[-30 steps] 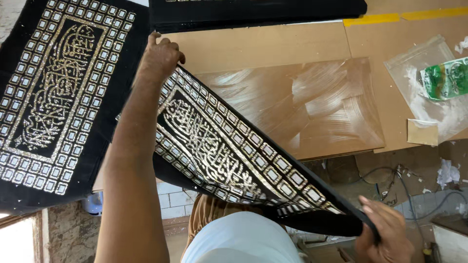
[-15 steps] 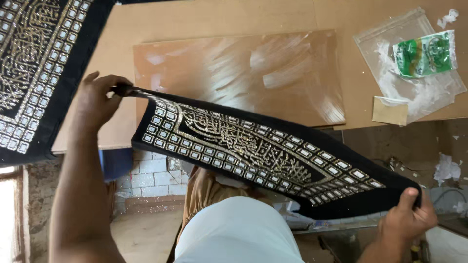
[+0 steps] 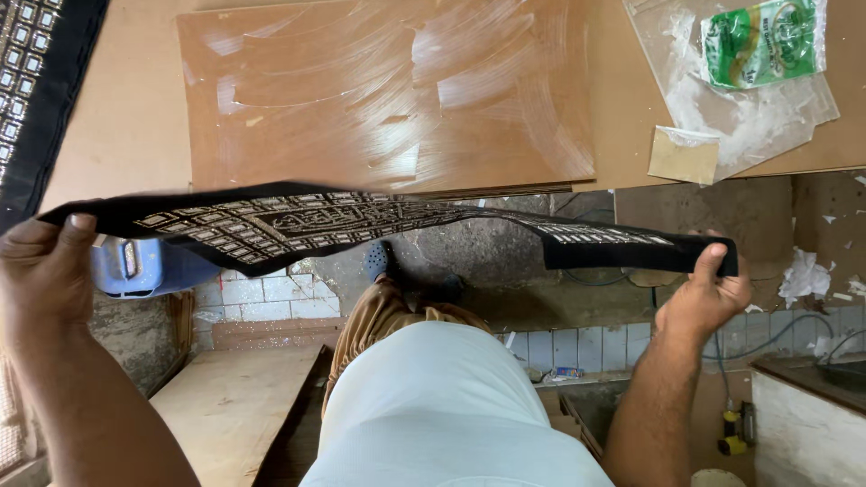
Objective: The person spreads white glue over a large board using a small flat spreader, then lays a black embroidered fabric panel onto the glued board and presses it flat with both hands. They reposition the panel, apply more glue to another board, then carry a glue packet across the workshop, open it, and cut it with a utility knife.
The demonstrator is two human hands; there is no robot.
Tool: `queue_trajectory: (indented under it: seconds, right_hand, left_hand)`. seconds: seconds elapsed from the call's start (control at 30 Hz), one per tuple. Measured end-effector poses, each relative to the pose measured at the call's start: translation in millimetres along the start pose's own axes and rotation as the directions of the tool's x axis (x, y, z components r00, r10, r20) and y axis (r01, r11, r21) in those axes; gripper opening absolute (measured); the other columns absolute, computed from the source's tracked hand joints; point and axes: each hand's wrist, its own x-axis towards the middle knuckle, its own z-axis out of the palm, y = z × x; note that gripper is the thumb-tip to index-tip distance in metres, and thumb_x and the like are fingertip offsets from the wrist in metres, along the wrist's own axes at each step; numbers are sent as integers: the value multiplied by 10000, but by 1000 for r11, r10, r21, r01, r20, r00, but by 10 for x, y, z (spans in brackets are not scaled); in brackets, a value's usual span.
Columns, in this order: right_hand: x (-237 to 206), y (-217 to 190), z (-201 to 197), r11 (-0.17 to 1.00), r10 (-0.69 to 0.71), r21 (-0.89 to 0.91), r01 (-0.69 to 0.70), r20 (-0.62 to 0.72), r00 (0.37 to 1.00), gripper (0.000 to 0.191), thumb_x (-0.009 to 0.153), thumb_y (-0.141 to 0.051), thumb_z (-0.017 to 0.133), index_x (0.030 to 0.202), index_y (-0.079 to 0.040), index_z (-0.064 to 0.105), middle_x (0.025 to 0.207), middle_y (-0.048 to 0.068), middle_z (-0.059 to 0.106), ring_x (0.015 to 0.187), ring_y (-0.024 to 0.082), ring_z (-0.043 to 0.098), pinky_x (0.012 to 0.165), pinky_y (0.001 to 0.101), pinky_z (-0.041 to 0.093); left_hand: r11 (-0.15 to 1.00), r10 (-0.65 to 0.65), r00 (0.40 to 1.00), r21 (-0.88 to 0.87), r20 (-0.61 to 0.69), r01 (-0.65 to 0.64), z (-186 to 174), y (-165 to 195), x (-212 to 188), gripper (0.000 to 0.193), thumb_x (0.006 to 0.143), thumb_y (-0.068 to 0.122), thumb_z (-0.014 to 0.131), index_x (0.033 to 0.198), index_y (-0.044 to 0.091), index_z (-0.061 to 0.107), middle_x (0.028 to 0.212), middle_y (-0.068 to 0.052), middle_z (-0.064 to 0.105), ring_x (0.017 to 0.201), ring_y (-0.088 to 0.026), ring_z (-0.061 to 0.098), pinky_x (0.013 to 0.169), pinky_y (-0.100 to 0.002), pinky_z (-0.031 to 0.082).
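Observation:
I hold a long black cloth panel [image 3: 298, 221] with silver embroidered script and a border of small squares, stretched nearly flat and seen almost edge-on in front of me. My left hand [image 3: 41, 271] grips its left end, thumb on top. My right hand [image 3: 704, 293] grips the right end. Just beyond the cloth lies a brown board [image 3: 388, 90] smeared with white glue streaks, resting on the workbench [image 3: 117, 117].
A second black embroidered panel [image 3: 27, 81] lies at the bench's far left. A clear plastic sheet with a green packet [image 3: 762, 41] and a small cardboard scrap [image 3: 683, 155] sit at the right. Below are a blue container [image 3: 135, 266], tiled floor and cables.
The cloth has been pulled off the board toward me and levelled out. My left hand dropped to the lower left, and my right hand rose with the other end.

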Motion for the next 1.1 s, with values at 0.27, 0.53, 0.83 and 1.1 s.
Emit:
queue_trajectory:
  seconds: [0.27,0.53,0.83,1.1]
  right_hand:
    - [165,153,49,1000,-6,-27,11,188,982,283,1094,-235,730,1164,37,694,1152,121,745,1086,181,685,1054,336,535]
    - [302,162,289,1000,-1,16,-2,212,977,282,1102,-226,721,1152,51,701,1145,116,738,1077,176,672,1027,326,530]
    - [936,506,750,997,-10,80,3,98,995,203,1045,-134,767,1148,29,707,1071,31,705,984,103,618,938,267,507]
    - [1961,345,1965,995,-97,37,93,117,988,199,1025,-127,787,1106,39,713,990,-4,690,885,79,578,836,255,479]
  left_hand:
    - [998,-30,984,42,-178,38,453,-108,-238,138,1076,36,734,1207,-7,737,1165,-123,759,1125,-179,730,1089,-299,591]
    - [999,-46,975,-29,-218,41,629,-110,-49,126,1088,79,736,1179,-7,724,1165,-138,748,1152,-215,736,1108,-340,613]
    - [986,84,984,-128,-156,-105,672,-260,686,97,1200,37,664,1212,-56,642,1186,-166,730,1130,-227,718,1108,-326,587]
    - [998,54,936,-23,-349,-66,1116,-161,2151,125,1131,123,710,1180,45,626,1024,-1,684,883,-61,616,858,-211,543]
